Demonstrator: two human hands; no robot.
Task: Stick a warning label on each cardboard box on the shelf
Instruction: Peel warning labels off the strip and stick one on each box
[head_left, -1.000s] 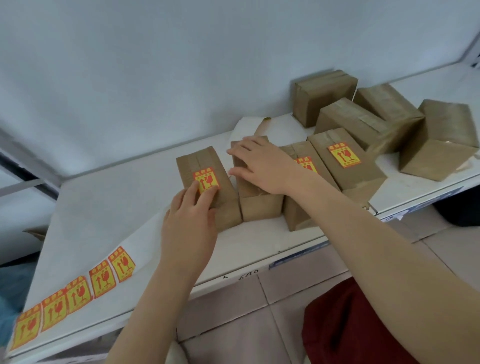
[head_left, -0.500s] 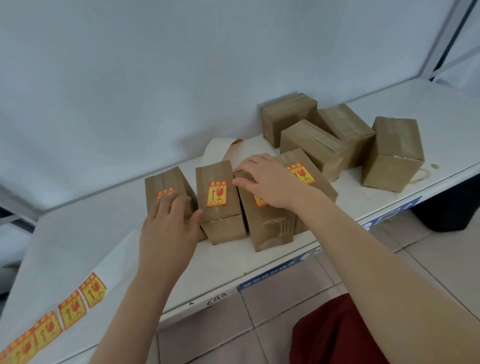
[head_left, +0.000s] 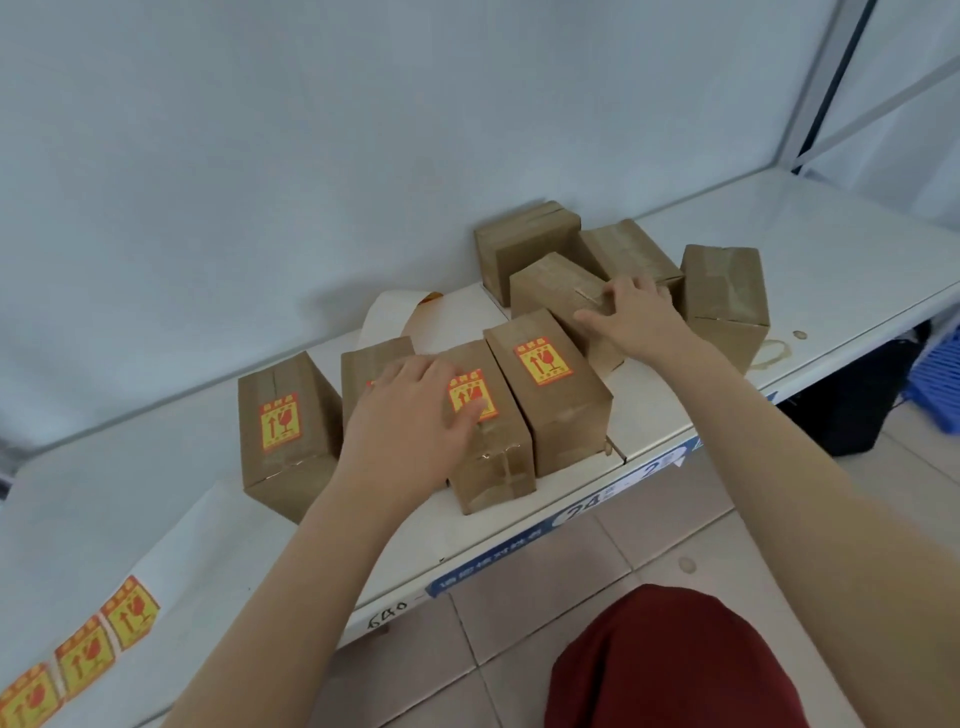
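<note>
Several brown cardboard boxes stand on the white shelf (head_left: 831, 244). The front row carries yellow-red warning labels: the leftmost box (head_left: 283, 441), a second box (head_left: 371, 361) mostly under my hand, a third box (head_left: 493, 462) and a fourth box (head_left: 558, 410). My left hand (head_left: 410, 421) lies flat across the second and third boxes and covers part of their labels. My right hand (head_left: 634, 317) rests with spread fingers on a bare box (head_left: 550, 286) behind the row. Three more bare boxes sit around it: a back box (head_left: 519, 241), a middle one (head_left: 626, 249) and a right one (head_left: 724, 296).
A strip of unused warning labels (head_left: 104, 634) lies on white backing paper (head_left: 218, 525) at the shelf's front left. More backing paper (head_left: 452, 317) curls up behind the labelled row. The shelf edge bears a blue tag (head_left: 488, 571). A metal upright (head_left: 826, 78) stands at right.
My right hand left the labelled boxes and reached back right onto a bare box. My left hand slid right from the leftmost box onto the second and third boxes.
</note>
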